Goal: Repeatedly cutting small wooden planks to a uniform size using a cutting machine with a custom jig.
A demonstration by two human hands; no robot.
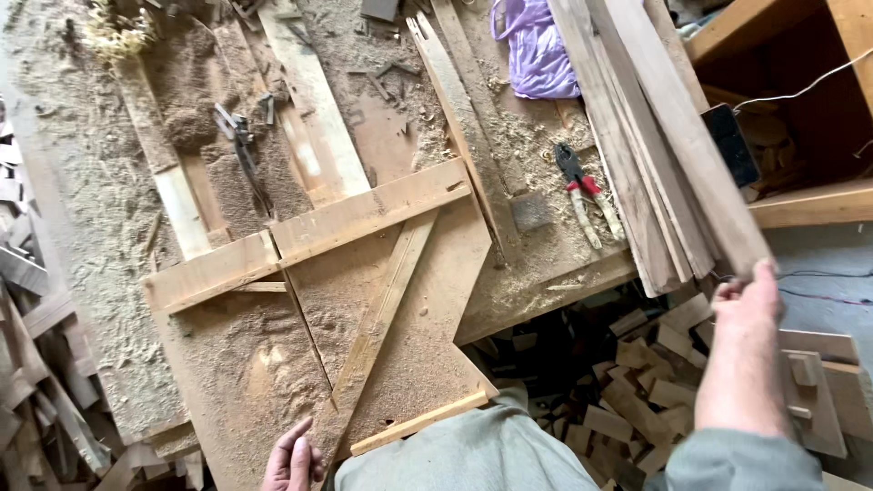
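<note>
My right hand (747, 293) grips the near end of a long wooden strip (684, 127) that lies on top of a stack of similar strips (637, 182) at the right side of the workbench. My left hand (293, 459) rests with fingers loosely apart at the near edge of a sawdust-covered board (400, 300), holding nothing. Two flat planks (309, 236) lie end to end across that board, and a thin slat (373, 332) runs diagonally beneath them.
Red-handled pliers (582, 186) lie in sawdust beside the stack. A purple plastic bag (536, 50) sits at the back. A dark metal tool (241, 145) lies at the left. Wood offcuts (637, 391) litter the floor on the right, more scraps (36, 364) on the left.
</note>
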